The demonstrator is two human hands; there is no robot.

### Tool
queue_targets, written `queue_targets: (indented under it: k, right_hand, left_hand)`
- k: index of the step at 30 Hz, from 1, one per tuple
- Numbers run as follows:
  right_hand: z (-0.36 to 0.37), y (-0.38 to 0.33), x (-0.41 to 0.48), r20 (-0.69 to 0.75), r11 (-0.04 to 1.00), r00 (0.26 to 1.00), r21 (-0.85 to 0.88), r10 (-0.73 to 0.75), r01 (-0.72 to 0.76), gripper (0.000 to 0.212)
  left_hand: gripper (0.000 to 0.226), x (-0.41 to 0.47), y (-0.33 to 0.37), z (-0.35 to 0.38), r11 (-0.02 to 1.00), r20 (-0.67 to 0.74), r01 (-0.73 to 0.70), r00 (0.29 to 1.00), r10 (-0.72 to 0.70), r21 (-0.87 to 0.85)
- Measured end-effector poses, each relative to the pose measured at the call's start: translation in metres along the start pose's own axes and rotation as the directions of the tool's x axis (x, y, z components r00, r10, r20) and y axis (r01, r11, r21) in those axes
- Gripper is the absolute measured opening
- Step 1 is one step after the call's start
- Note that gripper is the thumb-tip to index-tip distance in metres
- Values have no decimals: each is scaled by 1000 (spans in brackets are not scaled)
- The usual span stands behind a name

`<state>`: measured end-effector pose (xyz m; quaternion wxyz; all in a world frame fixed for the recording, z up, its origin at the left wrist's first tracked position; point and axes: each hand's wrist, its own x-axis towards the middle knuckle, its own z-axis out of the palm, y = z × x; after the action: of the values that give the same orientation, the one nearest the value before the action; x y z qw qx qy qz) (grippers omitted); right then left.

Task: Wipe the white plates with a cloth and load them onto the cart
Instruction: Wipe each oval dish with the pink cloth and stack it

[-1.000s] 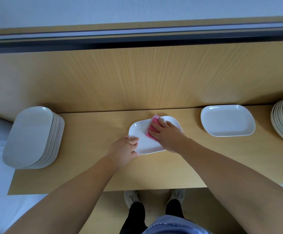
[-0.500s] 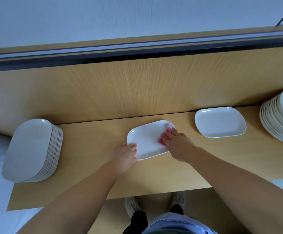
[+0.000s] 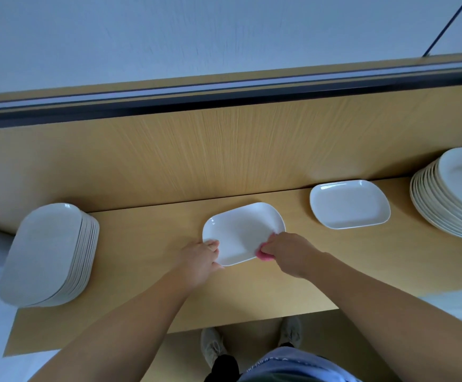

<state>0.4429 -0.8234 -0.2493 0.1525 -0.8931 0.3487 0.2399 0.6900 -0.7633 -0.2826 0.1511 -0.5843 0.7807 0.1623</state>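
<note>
We log one white plate (image 3: 240,232) flat on the wooden counter (image 3: 141,285), middle of view, long side slightly skewed. Left hand (image 3: 199,260) grips its near-left rim, fingers curled over the edge, likely to pin it so it won't skid under rubbing. Right hand (image 3: 290,252) has fingers bunched round a pink cloth (image 3: 264,256), pressed to the near-right rim (only a small bit of cloth shows under the knuckles).

Step, we judge: wiping the edge, centre looks done or nearly so. A tall stack (image 3: 45,255) sits far left, a round stack (image 3: 450,194) far right, and a single plate (image 3: 349,205) lies just right of the work, well apart from both hands. We can't tell which pile is wiped. No cart in view, so loading not yet started here.
</note>
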Motion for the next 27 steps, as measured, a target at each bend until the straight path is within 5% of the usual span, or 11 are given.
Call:
queue_targets:
  k: [7,10,13,16,21,27]
  right_hand:
    - [2,30,-31,-271,995,962,100,19,8,36]
    - [5,35,-34,-300,994,954,99,-6,38,36]
    - [5,41,-36,-402,991,914,89,-53,97,32]
    - [-2,48,-39,-516,987,853,83,-74,136,28]
    - [-20,53,-38,-696,970,714,115,-75,214,38]
    - [-60,44,-46,-800,948,579,46,-154,316,37]
  left_hand:
    - [46,-8,10,7,999,-228,-36,973,28,-31]
    - [16,-9,17,13,995,-251,-96,964,86,-27]
    - [39,-9,16,19,996,-197,-93,976,90,-5]
    - [42,-7,20,-1,998,-297,-50,953,58,36]
    - [21,-6,28,-48,993,-434,111,894,-114,-31]
    - [35,-17,36,-82,955,-499,219,816,-291,-200]
